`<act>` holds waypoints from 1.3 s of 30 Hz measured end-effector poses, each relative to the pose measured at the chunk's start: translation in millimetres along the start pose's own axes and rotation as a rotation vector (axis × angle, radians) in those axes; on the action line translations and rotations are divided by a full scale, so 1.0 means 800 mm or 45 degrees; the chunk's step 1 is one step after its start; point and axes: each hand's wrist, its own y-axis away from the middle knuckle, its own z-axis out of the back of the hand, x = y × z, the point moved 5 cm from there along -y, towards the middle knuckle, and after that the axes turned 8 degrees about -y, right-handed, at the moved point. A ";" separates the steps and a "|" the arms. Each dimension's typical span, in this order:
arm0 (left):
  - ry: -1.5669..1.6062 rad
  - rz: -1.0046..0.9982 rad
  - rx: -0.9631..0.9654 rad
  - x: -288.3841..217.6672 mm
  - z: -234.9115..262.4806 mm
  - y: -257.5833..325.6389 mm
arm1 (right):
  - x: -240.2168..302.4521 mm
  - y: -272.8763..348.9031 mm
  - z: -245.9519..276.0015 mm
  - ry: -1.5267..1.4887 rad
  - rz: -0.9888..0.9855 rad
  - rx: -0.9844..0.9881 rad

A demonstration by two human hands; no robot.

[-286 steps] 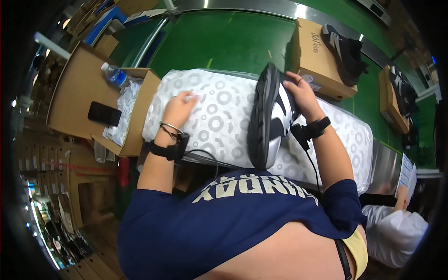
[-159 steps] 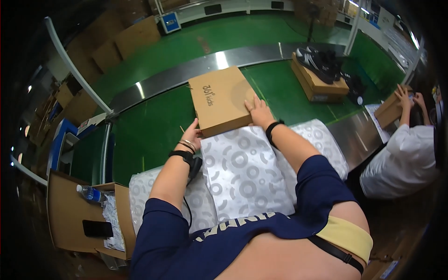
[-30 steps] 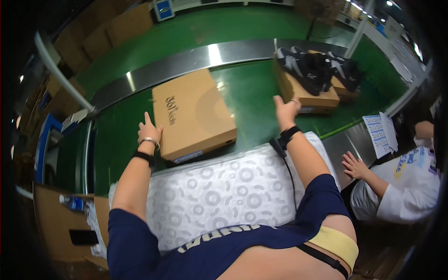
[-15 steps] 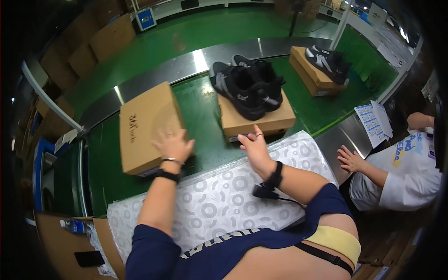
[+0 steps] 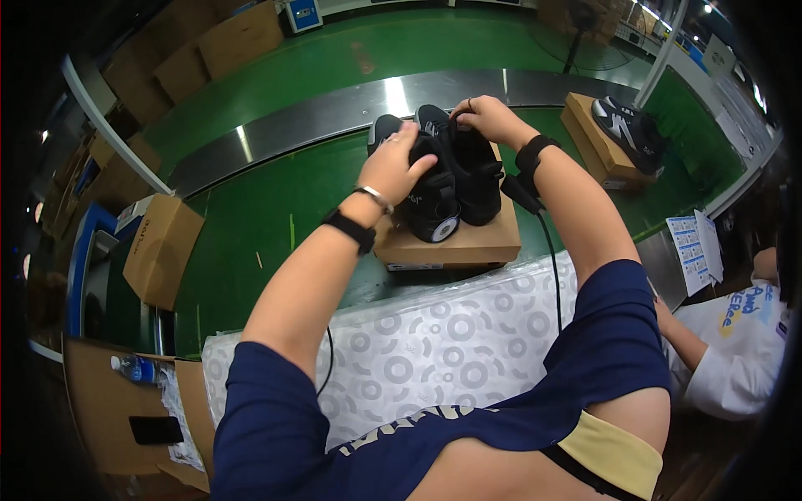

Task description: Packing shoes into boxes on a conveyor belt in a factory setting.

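Note:
A pair of black sneakers stands side by side on a tan shoebox (image 5: pixel 451 244), toes pointing away from me. At the left sneaker (image 5: pixel 426 219), my left hand (image 5: pixel 393 174) lies over the upper, its fingers stretched forward and the thumb apart. My right hand (image 5: pixel 494 123) has its fingers curled over the opening of the right sneaker (image 5: pixel 478 184), near the tongue; the fingertips are partly hidden. Patterned white wrapping paper (image 5: pixel 451 342) is stacked in front of me, under my forearms.
Another tan shoebox (image 5: pixel 163 250) sits tilted at the far left. To the right, black-and-grey shoes (image 5: pixel 625 134) rest on a box (image 5: pixel 589 138). Label sheets (image 5: pixel 689 255) lie near a co-worker's white sleeve (image 5: pixel 727 367). A bottle (image 5: pixel 134 368) and dark phone (image 5: pixel 156 430) are at lower left.
Both hands have moved forward onto the sneakers, the left one coming off the shoebox at left. That box has shifted further left and now sits tilted.

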 end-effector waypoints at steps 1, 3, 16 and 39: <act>0.035 0.067 0.000 0.000 -0.006 -0.010 | -0.015 -0.006 -0.001 -0.297 -0.118 -0.005; 0.007 0.396 0.032 0.011 -0.013 -0.025 | -0.044 -0.010 -0.005 -0.759 -0.253 -0.027; 0.023 0.299 0.149 -0.041 0.044 0.174 | 0.129 0.099 -0.071 0.528 0.442 0.244; -1.065 1.647 0.322 0.013 0.261 0.674 | 0.188 0.256 -0.312 -1.467 -0.320 -0.021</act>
